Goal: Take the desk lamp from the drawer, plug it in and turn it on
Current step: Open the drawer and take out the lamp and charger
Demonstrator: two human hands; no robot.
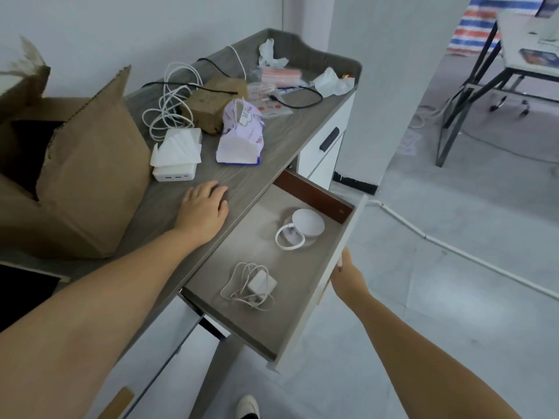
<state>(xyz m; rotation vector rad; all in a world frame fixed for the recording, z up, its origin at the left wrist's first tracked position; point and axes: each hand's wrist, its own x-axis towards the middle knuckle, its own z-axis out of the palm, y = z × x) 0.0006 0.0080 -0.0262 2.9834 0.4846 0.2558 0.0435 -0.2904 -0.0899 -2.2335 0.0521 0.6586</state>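
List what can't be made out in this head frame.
- Right hand fingers: behind the drawer front, grip unseen.
- Desk lamp switch and port: too small.
- Charger plug type: tangled in its cable.
- Wall outlet: none in frame.
- Cardboard box contents: dark inside.

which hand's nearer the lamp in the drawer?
Right hand, gripping the drawer front just right of the desk lamp. Left hand rests flat on the desktop, farther off to the lamp's left.
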